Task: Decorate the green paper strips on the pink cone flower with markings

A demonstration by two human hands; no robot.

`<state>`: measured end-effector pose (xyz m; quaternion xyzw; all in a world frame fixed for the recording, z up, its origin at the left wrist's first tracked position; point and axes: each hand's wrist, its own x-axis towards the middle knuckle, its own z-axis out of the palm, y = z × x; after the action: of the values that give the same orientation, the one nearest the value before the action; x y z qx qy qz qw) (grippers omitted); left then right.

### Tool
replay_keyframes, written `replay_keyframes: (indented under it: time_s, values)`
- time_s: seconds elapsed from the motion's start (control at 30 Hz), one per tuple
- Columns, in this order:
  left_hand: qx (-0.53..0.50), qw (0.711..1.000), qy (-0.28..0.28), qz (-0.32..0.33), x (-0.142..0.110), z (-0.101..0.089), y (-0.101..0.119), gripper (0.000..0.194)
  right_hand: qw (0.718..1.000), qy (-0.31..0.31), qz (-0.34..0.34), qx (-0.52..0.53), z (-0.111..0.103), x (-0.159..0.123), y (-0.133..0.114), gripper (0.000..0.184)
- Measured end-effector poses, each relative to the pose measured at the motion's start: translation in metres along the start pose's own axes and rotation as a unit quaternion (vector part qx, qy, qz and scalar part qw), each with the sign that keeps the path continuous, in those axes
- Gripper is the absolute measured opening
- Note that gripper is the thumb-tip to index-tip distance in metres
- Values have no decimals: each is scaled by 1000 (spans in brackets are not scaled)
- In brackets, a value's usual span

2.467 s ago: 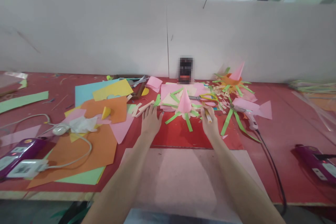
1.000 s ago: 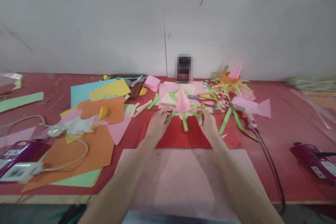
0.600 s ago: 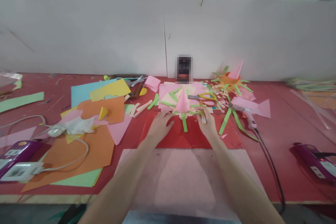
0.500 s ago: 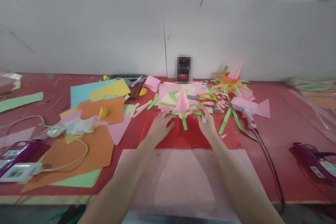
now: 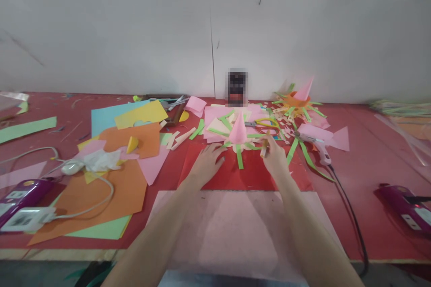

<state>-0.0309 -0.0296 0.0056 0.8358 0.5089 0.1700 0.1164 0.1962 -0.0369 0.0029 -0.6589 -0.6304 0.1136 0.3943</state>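
Cone point(image 5: 238, 131): is standing upright among green strips point(image 5: 240, 159)
Left hand point(image 5: 208, 161): is curving loosely open near green strips
Right hand point(image 5: 274, 157): is gripping small stick point(image 5: 264, 149)

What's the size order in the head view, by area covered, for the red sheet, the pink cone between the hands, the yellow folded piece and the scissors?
1. Red sheet
2. Pink cone and scissors: too close to rank
3. Yellow folded piece
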Motion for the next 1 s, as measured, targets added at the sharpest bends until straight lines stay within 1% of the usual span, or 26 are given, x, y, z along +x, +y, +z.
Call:
replay_keyframes:
  time_s: [0.07,0.13,0.2,0.27,0.33,0.37,0.43,0.5,0.57,0.63,0.73,0.83,0.9,1.0]
  values:
    - [4,1000,1,1,0,0,0,30,999,31,6,14,-2,2,1,31]
    - [9,1000,5,0,0,0,1,30,997,75,2,22,-3,2,0,27]
    - [18,1000,13,-2,0,1,2,29,991,129,-11,29,-4,2,-4,18]
    - [27,999,25,-1,0,3,5,28,982,179,-35,57,-5,1,-8,11]
    - [36,999,34,7,0,6,8,29,970,207,-51,117,-5,-1,-12,15]
    - [40,998,36,14,0,8,11,30,965,204,-49,155,-4,-2,-14,18]
    - [49,998,36,35,-1,13,18,31,954,168,-27,247,-2,-3,-17,22]
    - [60,996,31,59,-2,18,28,31,935,100,-4,339,2,-4,-18,25]
    - [74,994,22,83,-5,23,39,29,915,38,3,401,7,-6,-19,24]
    - [92,992,20,89,-8,28,49,31,909,10,0,416,13,-7,-19,19]
    - [118,988,25,91,-13,35,57,34,906,-6,28,423,20,-7,-18,24]
    - [139,985,29,97,-15,40,60,36,883,-55,110,452,26,0,-17,26]
    - [152,983,31,100,-16,43,60,38,862,-87,188,463,30,9,-16,25]
    - [169,980,28,102,-18,45,61,39,851,-134,225,455,34,19,-16,25]
